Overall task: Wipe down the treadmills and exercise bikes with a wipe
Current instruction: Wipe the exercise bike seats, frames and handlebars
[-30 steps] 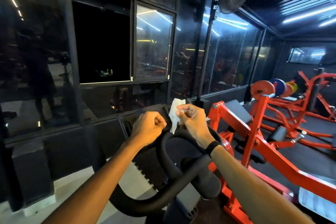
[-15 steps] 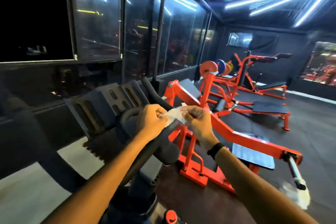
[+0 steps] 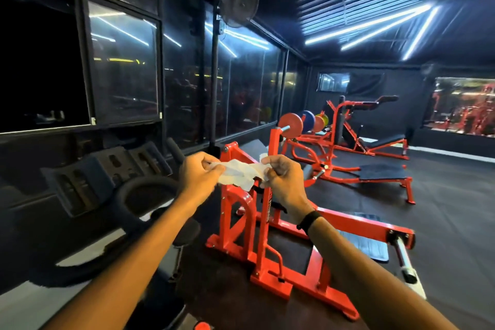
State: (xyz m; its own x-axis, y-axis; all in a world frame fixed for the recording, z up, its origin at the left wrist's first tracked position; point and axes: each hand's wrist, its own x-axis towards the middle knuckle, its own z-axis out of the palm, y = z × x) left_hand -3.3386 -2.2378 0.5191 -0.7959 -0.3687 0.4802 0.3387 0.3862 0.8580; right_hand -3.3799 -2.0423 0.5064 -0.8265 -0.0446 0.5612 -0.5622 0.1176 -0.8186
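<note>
Between the two raised hands a crumpled white paper wipe (image 3: 238,173) was stretched in mid-air, the left hand (image 3: 199,178) pinching its one end with curled fingers and the right hand (image 3: 284,182) pinching the other, a black band (image 3: 309,220) showing on the right wrist. Below and to the left of the left hand sat the looped black padded handlebar of the exercise bike (image 3: 144,190), apart from the wipe and not touched by either hand. Behind and below both hands stood an orange steel weight machine (image 3: 241,222), which is not part of the job. The wipe looked thin and was pulled taut, so a harder tug could well have torn it or slipped it from one pinch, dropping it to the dark rubber floor (image 3: 442,222). With the view turned toward the orange frame, there was also some risk of wiping that instead of the bike, or of leaving the handlebar only half covered.
</note>
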